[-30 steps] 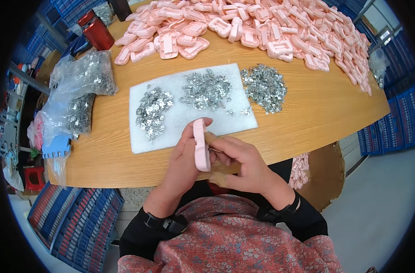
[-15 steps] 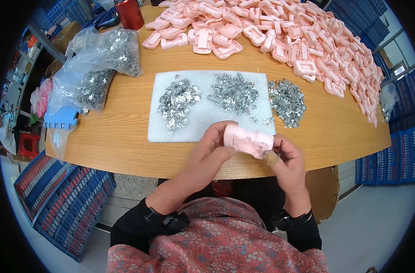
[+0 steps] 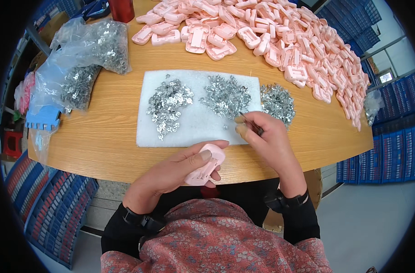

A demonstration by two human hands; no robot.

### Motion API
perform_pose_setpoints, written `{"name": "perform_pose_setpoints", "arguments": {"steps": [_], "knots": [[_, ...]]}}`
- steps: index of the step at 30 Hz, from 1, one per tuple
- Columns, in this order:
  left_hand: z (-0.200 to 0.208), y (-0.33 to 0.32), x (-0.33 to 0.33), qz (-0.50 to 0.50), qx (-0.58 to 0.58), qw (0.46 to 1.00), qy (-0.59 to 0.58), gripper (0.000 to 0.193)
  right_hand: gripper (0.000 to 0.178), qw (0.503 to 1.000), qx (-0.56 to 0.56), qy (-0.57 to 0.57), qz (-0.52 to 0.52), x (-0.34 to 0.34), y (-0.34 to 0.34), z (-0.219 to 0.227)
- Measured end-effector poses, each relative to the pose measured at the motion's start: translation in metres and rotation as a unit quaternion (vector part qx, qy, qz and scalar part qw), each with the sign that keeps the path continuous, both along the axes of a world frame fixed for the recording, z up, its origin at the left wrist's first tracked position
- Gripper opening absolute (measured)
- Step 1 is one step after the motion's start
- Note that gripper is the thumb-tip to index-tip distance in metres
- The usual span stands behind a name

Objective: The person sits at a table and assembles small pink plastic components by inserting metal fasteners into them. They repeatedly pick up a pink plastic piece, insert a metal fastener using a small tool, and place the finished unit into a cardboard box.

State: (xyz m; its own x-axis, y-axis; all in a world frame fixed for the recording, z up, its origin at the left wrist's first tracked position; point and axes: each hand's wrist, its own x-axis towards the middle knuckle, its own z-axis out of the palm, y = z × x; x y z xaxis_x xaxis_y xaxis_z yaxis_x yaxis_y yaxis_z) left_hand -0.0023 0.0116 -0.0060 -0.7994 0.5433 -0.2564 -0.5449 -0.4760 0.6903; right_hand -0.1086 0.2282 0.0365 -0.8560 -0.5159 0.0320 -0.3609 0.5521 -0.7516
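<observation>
My left hand is closed round a pale pink plastic casing near the table's front edge, thumb on top, its recessed inner side showing. To its right, my right hand pinches dark tweezers, partly hidden by the fingers, with tan covers on the fingertips. This hand hovers at the right front part of a white foam sheet. On the sheet lie a left pile of small metal clips and a middle pile of small metal pieces. A third metal pile sits off the sheet's right edge.
A large heap of pink casings covers the table's back and right. At the left lie clear bags of metal parts and a blue foam piece. A red cylinder stands behind them. Blue racks flank the wooden table.
My right hand has let go of the pink casing and moved up towards the metal piles, tweezers showing in it. The left hand has brought the casing lower and to the left, tilting it.
</observation>
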Motion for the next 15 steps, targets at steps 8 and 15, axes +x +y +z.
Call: {"name": "perform_pose_setpoints", "arguments": {"steps": [8, 15], "knots": [[-0.006, 0.000, 0.001, 0.053, 0.028, 0.998, 0.023, 0.050, 0.017, 0.971, 0.131, 0.191, 0.056, -0.041, -0.060, -0.007], [-0.004, -0.002, 0.000, 0.046, 0.023, 0.999, 0.008, 0.045, 0.018, 0.960, 0.196, 0.174, 0.094, -0.054, -0.077, -0.006]]}}
